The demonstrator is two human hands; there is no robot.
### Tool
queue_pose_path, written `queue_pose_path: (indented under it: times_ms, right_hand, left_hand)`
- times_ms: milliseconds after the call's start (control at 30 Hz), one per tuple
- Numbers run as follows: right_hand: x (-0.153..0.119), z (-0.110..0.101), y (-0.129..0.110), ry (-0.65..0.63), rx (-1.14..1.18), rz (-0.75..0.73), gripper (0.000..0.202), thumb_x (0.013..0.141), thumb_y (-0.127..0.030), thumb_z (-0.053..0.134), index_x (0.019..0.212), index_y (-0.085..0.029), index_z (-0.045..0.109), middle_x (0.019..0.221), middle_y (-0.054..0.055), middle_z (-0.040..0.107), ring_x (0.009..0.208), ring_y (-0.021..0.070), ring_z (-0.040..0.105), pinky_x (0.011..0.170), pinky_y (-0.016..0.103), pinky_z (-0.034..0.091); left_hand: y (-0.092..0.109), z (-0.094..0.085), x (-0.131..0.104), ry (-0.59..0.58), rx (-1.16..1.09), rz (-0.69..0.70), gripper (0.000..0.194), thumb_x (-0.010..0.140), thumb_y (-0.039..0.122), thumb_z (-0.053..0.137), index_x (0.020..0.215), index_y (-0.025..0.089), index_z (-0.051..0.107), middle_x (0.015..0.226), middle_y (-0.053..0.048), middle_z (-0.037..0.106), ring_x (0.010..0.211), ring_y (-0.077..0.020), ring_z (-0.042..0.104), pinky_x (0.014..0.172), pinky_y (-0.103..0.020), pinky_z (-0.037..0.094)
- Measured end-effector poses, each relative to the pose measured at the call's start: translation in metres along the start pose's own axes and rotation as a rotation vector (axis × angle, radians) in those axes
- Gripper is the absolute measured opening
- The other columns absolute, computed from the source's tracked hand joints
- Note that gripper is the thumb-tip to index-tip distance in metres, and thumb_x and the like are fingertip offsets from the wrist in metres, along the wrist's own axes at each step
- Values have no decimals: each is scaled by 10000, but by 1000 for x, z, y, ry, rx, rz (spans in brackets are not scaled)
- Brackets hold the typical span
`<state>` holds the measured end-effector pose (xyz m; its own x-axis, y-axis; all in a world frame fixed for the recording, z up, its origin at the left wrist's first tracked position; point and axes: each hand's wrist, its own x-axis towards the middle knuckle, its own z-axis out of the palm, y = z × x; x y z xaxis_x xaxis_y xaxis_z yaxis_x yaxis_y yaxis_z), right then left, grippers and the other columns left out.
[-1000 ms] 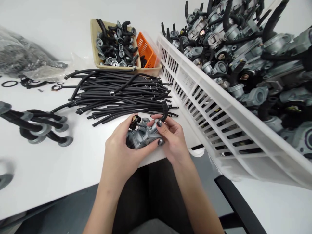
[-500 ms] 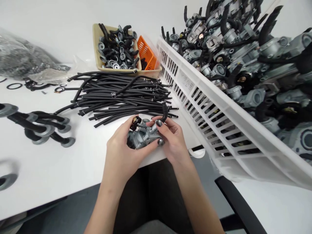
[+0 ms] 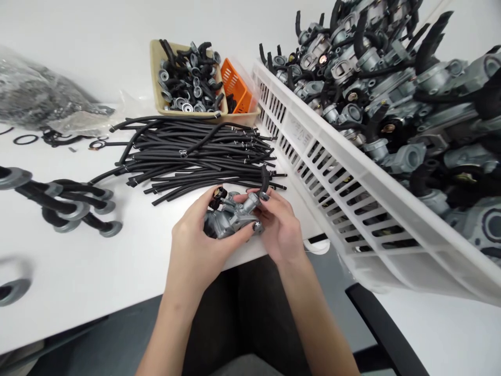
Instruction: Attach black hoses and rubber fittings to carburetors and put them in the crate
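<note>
A grey metal carburetor (image 3: pixel 228 220) is held above the table's front edge. My left hand (image 3: pixel 195 240) is closed around its body, with the thumb along the near side. A black fitting with a brass-coloured centre (image 3: pixel 219 195) pokes up by the left fingertips. At the carburetor's upper right sits a round metal cap (image 3: pixel 251 202) with a bent black rubber boot (image 3: pixel 265 179) rising from it. My right hand (image 3: pixel 282 230) is closed on this cap, thumb at the boot's base and fingers behind. Part of the carburetor's underside is hidden by my hands.
Black hoses (image 3: pixel 195 149) lie in a pile just beyond my hands. Behind them stands a yellow bin (image 3: pixel 155 78) of booted caps, beside an orange basket (image 3: pixel 237 86). A white crate (image 3: pixel 329 151) heaped with carburetors borders the right. More booted caps (image 3: pixel 74 209) stand at left.
My right thumb has shifted up and right on the cap, from its near side to the base of the boot. The left hand keeps its hold on the carburetor.
</note>
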<state>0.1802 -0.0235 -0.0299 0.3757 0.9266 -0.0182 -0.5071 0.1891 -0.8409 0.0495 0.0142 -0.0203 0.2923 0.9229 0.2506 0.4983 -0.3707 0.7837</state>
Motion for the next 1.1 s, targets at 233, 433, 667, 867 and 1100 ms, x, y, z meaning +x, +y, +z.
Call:
queue_pose_path:
  times_ms: [233,433,667,867,1100]
  right_hand:
    - [-2,0,0,-13,28,-9,88,759,-239,610,717,-227,534,749,6,750,691,164,643,674,276,467]
    - [-1,-2,2,-43,58,-5,162,779,-232,639,741,-237,481,770,13,760,678,164,651,681,280,477]
    - [0,-4,5,-43,25,-30,127,770,-279,701,788,-241,581,742,-11,744,637,162,645,657,293,495]
    - [1,-6,5,-67,-51,-13,218,780,-353,710,971,-250,734,804,0,740,746,167,649,747,306,510]
    - [1,-7,7,-19,-77,-29,170,742,-350,766,869,-252,708,778,-10,726,713,156,632,676,275,507]
  left_hand:
    - [-1,0,-1,2,-13,-11,685,644,486,778,1242,208,594,1147,-54,697,1048,-272,654,905,-370,529]
    - [0,0,0,2,-10,-18,703,639,488,779,1255,207,590,1161,-55,695,1058,-272,650,914,-367,524]
    - [-2,0,-1,5,-7,-14,696,644,472,781,1258,207,590,1199,-59,683,1089,-264,640,933,-366,517]
    - [-1,0,-1,6,-12,-20,670,652,476,771,1242,215,591,1182,-63,688,1079,-272,647,914,-382,526]
    - [-2,0,-2,2,-22,10,669,654,480,769,1242,219,586,1210,-66,677,1109,-280,637,943,-398,516]
